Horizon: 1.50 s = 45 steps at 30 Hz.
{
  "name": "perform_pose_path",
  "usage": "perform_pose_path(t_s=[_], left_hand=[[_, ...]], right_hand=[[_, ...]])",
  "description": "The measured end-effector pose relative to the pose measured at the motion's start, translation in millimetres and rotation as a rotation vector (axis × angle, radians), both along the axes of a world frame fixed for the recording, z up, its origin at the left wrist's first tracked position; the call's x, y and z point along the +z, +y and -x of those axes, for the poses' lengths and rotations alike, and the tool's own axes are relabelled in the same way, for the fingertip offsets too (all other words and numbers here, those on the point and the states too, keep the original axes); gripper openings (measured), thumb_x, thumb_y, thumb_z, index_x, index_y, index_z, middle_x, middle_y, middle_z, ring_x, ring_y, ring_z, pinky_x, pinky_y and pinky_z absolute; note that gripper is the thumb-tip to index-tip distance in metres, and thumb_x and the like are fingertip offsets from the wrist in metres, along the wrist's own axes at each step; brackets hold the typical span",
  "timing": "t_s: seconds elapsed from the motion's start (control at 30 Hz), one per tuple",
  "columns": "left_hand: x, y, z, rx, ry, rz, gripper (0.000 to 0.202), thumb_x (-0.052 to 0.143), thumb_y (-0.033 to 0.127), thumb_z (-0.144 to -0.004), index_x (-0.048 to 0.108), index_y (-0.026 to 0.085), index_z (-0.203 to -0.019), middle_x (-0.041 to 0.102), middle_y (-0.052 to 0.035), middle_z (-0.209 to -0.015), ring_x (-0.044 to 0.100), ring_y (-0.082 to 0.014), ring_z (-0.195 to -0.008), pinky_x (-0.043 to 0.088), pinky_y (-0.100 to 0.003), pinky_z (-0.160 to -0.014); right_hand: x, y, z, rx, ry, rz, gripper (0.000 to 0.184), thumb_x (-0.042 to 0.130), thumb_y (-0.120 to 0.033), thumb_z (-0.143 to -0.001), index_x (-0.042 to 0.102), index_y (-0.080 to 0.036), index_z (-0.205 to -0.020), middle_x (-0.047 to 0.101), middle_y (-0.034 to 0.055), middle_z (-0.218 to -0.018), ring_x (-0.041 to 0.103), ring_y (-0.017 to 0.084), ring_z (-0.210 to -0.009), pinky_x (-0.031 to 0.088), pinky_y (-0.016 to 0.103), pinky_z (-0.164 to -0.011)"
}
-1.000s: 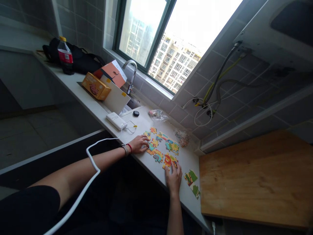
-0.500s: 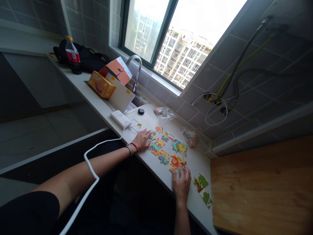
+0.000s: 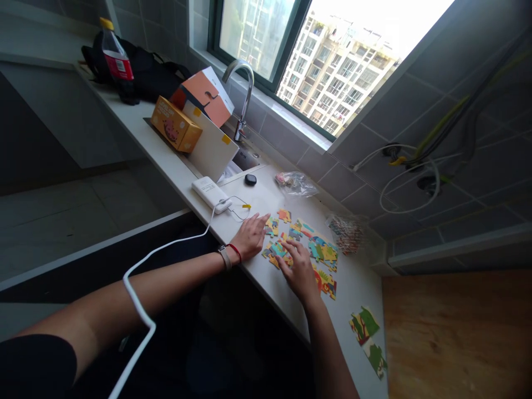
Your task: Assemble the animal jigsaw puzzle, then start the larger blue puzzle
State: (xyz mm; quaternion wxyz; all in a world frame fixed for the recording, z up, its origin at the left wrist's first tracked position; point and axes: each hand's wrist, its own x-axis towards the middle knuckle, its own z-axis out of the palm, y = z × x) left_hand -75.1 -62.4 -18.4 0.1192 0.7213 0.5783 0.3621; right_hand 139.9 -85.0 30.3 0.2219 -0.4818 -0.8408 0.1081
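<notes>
Right hand (image 3: 300, 271) shifted left since earlier frame, off the lion piece at the puzzle's near right edge and onto the middle of the puzzle pieces (image 3: 305, 252); view also swung, so counter sits higher and further right. Left hand (image 3: 250, 235) about where it was, flat on the countertop (image 3: 266, 277) at the puzzle's left edge, fingers extended and slightly apart, fingertips touching the leftmost pieces, gripping nothing. Right hand palm down over the pieces, fingers spread and pressing, nothing pinched as far as visible. Puzzle partly joined, lying flat mid-counter between both hands. Two loose green pieces (image 3: 368, 335) well apart to the right, near the wooden board (image 3: 457, 332). White power bank (image 3: 210, 193) with white cable (image 3: 141, 310) just left of left hand. Two clear bags of pieces (image 3: 347, 233) near the wall. Orange box (image 3: 177, 123), faucet (image 3: 243, 94), cola bottle (image 3: 116, 61) and black bag (image 3: 149, 75) further along the counter, under the window (image 3: 311, 50).
</notes>
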Motion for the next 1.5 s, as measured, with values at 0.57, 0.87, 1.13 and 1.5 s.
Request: perform_pose_path(t_s=[0.57,0.87,1.13,1.5], left_hand=[[9.5,-5.7,5.6,-0.107,-0.09,-0.054,0.048,0.035,0.036,-0.11,0.042,0.02,-0.155,0.059,-0.0152,-0.148,0.051,-0.0301,-0.143,0.041,-0.052,-0.12],[18.1,-8.0,8.0,-0.307,0.058,-0.002,0.044,0.049,0.046,-0.106,0.056,0.023,-0.143,0.063,-0.0121,-0.143,0.051,-0.0317,-0.142,0.041,-0.051,-0.121],[25.8,10.7,9.9,-0.598,0.191,0.036,0.06,0.067,0.051,-0.097,0.053,0.03,-0.152,0.046,-0.0107,-0.163,0.04,-0.0356,-0.153,0.04,-0.054,-0.124],[53.7,63.2,-17.9,-0.832,0.378,0.176,0.054,0.08,0.029,-0.086,0.064,0.031,-0.137,0.067,-0.0086,-0.121,0.068,-0.0288,-0.108,0.058,-0.044,-0.097]], right_hand=[[-1.0,139.4,27.2,0.26,0.045,0.241,0.047,0.083,-0.027,-0.078,0.076,-0.025,-0.125,0.071,0.0059,-0.108,0.067,0.022,-0.1,0.055,0.04,-0.097],[-6.7,72.9,-34.1,-0.068,0.671,0.333,0.053,0.077,-0.05,-0.086,0.072,-0.017,-0.127,0.074,0.005,-0.093,0.067,0.016,-0.072,0.059,0.03,-0.062],[-13.6,49.4,-43.1,-0.3,0.807,0.119,0.042,0.076,-0.05,-0.088,0.077,-0.018,-0.116,0.076,0.0073,-0.095,0.068,0.018,-0.078,0.06,0.034,-0.071],[-11.8,47.6,-38.7,-0.384,0.867,0.125,0.04,0.074,-0.05,-0.091,0.077,-0.02,-0.118,0.071,0.0027,-0.087,0.062,0.013,-0.068,0.055,0.027,-0.061]])
